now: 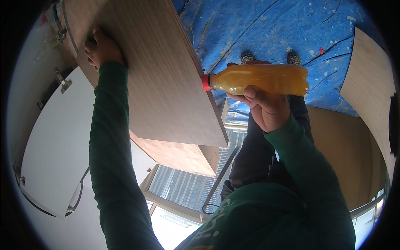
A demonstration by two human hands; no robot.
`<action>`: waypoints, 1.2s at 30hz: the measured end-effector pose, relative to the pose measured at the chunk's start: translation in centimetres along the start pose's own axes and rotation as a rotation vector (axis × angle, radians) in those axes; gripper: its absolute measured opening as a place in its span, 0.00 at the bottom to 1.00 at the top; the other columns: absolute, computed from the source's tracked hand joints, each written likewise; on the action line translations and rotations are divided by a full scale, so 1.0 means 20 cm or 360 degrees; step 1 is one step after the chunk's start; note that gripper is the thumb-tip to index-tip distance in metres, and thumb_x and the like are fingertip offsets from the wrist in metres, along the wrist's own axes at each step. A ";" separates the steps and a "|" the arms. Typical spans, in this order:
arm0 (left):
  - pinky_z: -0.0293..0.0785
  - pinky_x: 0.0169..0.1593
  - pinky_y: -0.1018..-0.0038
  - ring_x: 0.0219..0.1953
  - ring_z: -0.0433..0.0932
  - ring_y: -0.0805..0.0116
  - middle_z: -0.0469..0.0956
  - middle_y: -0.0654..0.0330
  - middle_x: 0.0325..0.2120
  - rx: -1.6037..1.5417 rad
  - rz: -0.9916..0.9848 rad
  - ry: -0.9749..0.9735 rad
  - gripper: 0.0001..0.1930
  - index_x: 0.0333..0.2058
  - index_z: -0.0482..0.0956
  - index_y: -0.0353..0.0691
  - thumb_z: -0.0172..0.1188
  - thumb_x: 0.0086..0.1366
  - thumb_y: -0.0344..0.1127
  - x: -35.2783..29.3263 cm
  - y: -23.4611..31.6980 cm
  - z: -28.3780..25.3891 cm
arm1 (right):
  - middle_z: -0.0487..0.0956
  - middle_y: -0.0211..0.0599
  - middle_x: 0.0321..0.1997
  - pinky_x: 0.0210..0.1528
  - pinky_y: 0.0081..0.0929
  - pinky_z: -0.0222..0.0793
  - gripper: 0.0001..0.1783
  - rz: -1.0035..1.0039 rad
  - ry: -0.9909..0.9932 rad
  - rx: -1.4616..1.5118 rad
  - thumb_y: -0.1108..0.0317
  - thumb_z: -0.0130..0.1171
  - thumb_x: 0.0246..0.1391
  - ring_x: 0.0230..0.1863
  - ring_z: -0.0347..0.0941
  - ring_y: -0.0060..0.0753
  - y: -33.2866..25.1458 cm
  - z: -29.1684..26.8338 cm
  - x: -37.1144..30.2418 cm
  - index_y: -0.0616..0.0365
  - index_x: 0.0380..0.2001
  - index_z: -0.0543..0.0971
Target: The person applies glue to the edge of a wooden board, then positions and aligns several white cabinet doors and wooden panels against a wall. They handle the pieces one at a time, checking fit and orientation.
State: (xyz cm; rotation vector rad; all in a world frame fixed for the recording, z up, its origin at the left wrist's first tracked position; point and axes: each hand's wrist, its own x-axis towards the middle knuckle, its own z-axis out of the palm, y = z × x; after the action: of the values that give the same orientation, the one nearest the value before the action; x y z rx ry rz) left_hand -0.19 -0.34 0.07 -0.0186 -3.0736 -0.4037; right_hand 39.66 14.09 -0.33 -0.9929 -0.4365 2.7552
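- Head view, right hand (266, 109): at about 3 o'clock from the picture's middle, its fingers are closed round the belly of a plastic bottle (260, 79) of orange-yellow liquid. The bottle lies sideways, its red cap (206, 82) pointing to 9 o'clock, just beside the edge of the wooden panel (166, 75).
- Handling: the bottle looks nearly full, so fairly weighty for its size. Its thin ribbed wall will likely give under a hard squeeze and may be slippery, so the mid-body, where the hand sits, seems the surest hold.
- Left hand (102, 49): at 11 o'clock, it lies on the panel near its far corner. I cannot tell whether the fingers curl over the edge or only press flat.
- Around: a white cabinet door (58, 146) with hinges at 9 o'clock, and a blue sheet (271, 29) on the floor at 1 o'clock.
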 end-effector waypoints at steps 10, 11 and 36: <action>0.52 0.76 0.42 0.77 0.56 0.42 0.62 0.51 0.75 0.0038 0.0004 0.0006 0.46 0.73 0.65 0.40 0.44 0.72 0.73 -0.02 0.03 -0.01 | 0.78 0.56 0.65 0.69 0.60 0.75 0.35 0.0027 0.0037 0.0060 0.69 0.74 0.59 0.67 0.77 0.56 0.03 -0.01 -0.06 0.61 0.66 0.70; 0.52 0.76 0.42 0.77 0.56 0.42 0.62 0.51 0.75 0.0031 0.0007 0.0006 0.46 0.73 0.65 0.40 0.44 0.72 0.73 -0.02 0.03 0.00 | 0.78 0.56 0.65 0.70 0.60 0.75 0.35 0.0056 0.0055 0.0081 0.69 0.74 0.59 0.67 0.77 0.56 0.03 -0.02 -0.07 0.61 0.66 0.70; 0.55 0.75 0.44 0.76 0.58 0.42 0.64 0.49 0.73 0.0000 -0.0022 0.0025 0.46 0.72 0.67 0.39 0.45 0.72 0.73 -0.01 0.04 0.00 | 0.78 0.53 0.64 0.69 0.59 0.76 0.33 0.0037 0.0044 0.0150 0.69 0.73 0.60 0.67 0.78 0.55 0.00 0.01 0.07 0.61 0.65 0.71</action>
State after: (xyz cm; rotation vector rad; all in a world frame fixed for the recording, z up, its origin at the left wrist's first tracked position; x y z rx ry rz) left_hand 0.04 0.38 0.25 0.0057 -3.0598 -0.4025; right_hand 38.34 14.36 -1.03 -1.0178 -0.2896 2.7509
